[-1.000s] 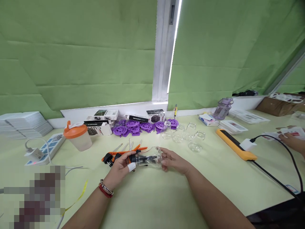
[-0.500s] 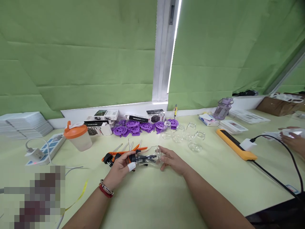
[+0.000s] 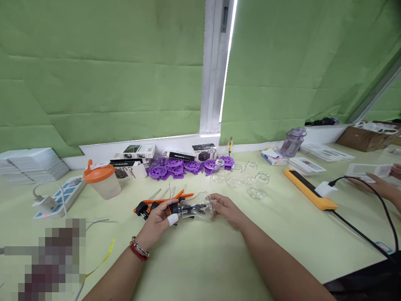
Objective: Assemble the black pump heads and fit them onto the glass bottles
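Between my hands lies a clear, waisted jar (image 3: pixel 204 201), on its side, with dark slender parts visible inside its narrow end. My left hand (image 3: pixel 159 219), with white tape on the thumb, grips the black and orange fitting (image 3: pixel 174 206) at the jar's neck. At the wide end, my right hand (image 3: pixel 226 211) curls its fingers round the jar's base. Beside my left hand are orange handles (image 3: pixel 181 195), black knobs (image 3: pixel 142 209) and several metal rods (image 3: pixel 163 193). More clear jars (image 3: pixel 256 192) stand behind my right hand.
Purple wheel-shaped parts (image 3: pixel 192 166) and small boxes (image 3: pixel 134 169) line the back. At left are an orange-lidded cup (image 3: pixel 106 184) and a white power strip (image 3: pixel 70 192). An orange power strip (image 3: pixel 308 190) lies right, near another person's hands (image 3: pixel 380 186) with a clear tray.
My right fingers shift slightly and close in on the jar's base; the jar hardly moves. At far right, the other person's hands now hold up a clear tray.
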`<action>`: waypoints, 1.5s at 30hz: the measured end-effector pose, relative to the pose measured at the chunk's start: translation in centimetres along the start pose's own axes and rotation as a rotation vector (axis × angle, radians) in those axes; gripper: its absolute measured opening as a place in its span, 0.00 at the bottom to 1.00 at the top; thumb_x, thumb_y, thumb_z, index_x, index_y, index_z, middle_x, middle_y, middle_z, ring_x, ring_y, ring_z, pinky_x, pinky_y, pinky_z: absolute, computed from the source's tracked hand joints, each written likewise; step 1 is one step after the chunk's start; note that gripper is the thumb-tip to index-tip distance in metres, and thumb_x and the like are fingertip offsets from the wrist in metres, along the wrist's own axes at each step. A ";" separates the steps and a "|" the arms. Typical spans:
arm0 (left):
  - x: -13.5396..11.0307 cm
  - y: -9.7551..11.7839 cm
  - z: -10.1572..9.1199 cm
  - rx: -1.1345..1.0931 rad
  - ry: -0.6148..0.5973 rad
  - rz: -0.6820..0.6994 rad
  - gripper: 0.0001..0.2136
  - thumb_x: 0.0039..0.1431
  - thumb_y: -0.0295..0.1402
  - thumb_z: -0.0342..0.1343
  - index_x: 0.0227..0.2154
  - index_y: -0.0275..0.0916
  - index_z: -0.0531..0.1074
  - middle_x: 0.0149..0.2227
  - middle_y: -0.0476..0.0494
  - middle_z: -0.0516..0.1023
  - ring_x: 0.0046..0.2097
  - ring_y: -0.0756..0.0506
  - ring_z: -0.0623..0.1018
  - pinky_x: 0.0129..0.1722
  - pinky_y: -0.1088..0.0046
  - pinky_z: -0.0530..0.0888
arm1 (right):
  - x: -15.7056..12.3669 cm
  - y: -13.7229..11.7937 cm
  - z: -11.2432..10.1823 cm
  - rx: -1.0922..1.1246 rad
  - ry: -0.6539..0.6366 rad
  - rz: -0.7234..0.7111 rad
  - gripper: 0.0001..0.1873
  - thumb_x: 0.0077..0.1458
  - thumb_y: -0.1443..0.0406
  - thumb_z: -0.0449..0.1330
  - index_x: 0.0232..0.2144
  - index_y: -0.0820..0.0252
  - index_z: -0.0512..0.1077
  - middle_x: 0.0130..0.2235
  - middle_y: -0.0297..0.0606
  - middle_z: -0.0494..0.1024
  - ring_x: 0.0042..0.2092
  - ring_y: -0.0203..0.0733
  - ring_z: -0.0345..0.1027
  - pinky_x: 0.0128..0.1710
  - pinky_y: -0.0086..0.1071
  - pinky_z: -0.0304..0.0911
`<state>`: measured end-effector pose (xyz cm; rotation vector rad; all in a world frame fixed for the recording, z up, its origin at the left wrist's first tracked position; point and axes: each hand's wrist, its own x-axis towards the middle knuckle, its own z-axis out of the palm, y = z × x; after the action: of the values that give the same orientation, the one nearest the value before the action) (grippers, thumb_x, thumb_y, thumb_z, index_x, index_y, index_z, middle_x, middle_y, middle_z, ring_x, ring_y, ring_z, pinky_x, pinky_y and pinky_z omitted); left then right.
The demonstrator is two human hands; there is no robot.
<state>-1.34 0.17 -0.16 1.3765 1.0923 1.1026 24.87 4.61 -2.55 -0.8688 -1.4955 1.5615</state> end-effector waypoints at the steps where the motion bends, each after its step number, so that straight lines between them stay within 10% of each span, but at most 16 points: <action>1: 0.0 0.0 0.0 -0.004 0.000 0.002 0.22 0.49 0.38 0.63 0.47 0.38 0.69 0.43 0.38 0.76 0.37 0.45 0.75 0.37 0.66 0.73 | -0.1 -0.1 0.0 0.023 0.005 -0.009 0.27 0.53 0.50 0.60 0.50 0.59 0.67 0.44 0.44 0.71 0.37 0.40 0.70 0.34 0.36 0.69; 6: 0.1 -0.1 -0.1 -0.014 0.004 0.001 0.21 0.49 0.37 0.62 0.47 0.39 0.70 0.39 0.40 0.77 0.36 0.44 0.75 0.37 0.66 0.73 | -0.2 0.2 -0.3 0.100 -0.123 -0.036 0.40 0.47 0.57 0.67 0.60 0.45 0.56 0.59 0.45 0.56 0.45 0.44 0.69 0.35 0.37 0.70; 15: -0.1 -0.1 0.0 0.020 -0.041 0.040 0.21 0.51 0.36 0.62 0.48 0.39 0.70 0.32 0.42 0.76 0.32 0.46 0.74 0.37 0.67 0.72 | 0.2 0.6 -0.1 0.045 -0.112 0.056 0.29 0.55 0.44 0.52 0.43 0.64 0.69 0.28 0.38 0.72 0.26 0.38 0.70 0.22 0.29 0.64; 22: 0.0 0.0 -0.2 0.014 -0.002 0.012 0.23 0.50 0.38 0.62 0.49 0.37 0.68 0.32 0.43 0.76 0.33 0.45 0.75 0.38 0.64 0.73 | -0.4 -0.4 -0.3 0.056 -0.148 0.011 0.43 0.47 0.55 0.66 0.61 0.44 0.51 0.56 0.45 0.60 0.38 0.38 0.73 0.36 0.37 0.70; 29: 0.0 -0.2 -0.1 0.032 -0.018 0.040 0.20 0.50 0.36 0.62 0.47 0.39 0.70 0.30 0.44 0.75 0.31 0.46 0.75 0.36 0.66 0.72 | 0.0 0.5 -0.4 0.060 -0.150 0.055 0.32 0.54 0.46 0.56 0.54 0.58 0.59 0.33 0.38 0.72 0.27 0.38 0.71 0.24 0.31 0.66; 36: 0.1 -0.5 -0.3 0.033 -0.005 0.016 0.22 0.51 0.37 0.61 0.49 0.38 0.68 0.29 0.45 0.75 0.32 0.45 0.75 0.38 0.64 0.71 | -0.2 -0.2 -0.3 0.032 -0.158 -0.029 0.37 0.47 0.55 0.66 0.57 0.50 0.57 0.50 0.43 0.66 0.41 0.39 0.69 0.37 0.37 0.69; 45: 0.1 -0.5 -0.2 -0.008 -0.040 0.038 0.21 0.50 0.36 0.63 0.48 0.39 0.69 0.33 0.43 0.75 0.32 0.46 0.74 0.37 0.66 0.72 | -0.1 0.1 -0.3 0.008 -0.160 0.047 0.30 0.56 0.45 0.52 0.53 0.56 0.57 0.32 0.37 0.72 0.26 0.37 0.70 0.26 0.33 0.65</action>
<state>-1.56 0.30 -0.59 1.4125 1.0358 1.1004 25.19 4.63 -2.68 -0.7946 -1.5894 1.7042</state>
